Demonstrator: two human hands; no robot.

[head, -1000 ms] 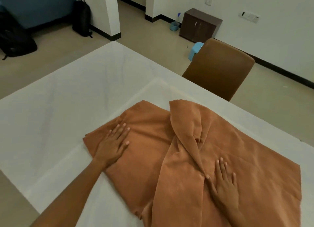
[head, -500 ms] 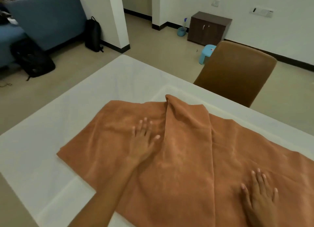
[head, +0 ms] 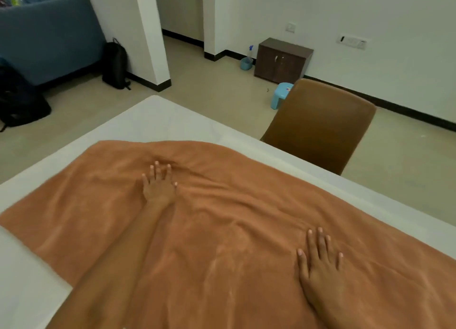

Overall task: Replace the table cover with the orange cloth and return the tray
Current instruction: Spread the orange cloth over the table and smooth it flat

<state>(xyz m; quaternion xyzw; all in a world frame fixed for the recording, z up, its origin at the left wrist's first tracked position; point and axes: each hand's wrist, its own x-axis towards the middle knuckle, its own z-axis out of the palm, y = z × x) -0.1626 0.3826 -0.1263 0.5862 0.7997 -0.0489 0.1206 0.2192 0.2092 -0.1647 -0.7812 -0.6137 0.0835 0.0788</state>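
Both flat hands press the orange cloth (head: 222, 230).

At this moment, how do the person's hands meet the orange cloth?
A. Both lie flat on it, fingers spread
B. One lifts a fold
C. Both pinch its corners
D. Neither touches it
A: the left hand and the right hand both rest palm-down with straight, spread fingers on the orange cloth.

Head view looks down (close) over table (head: 172, 121).
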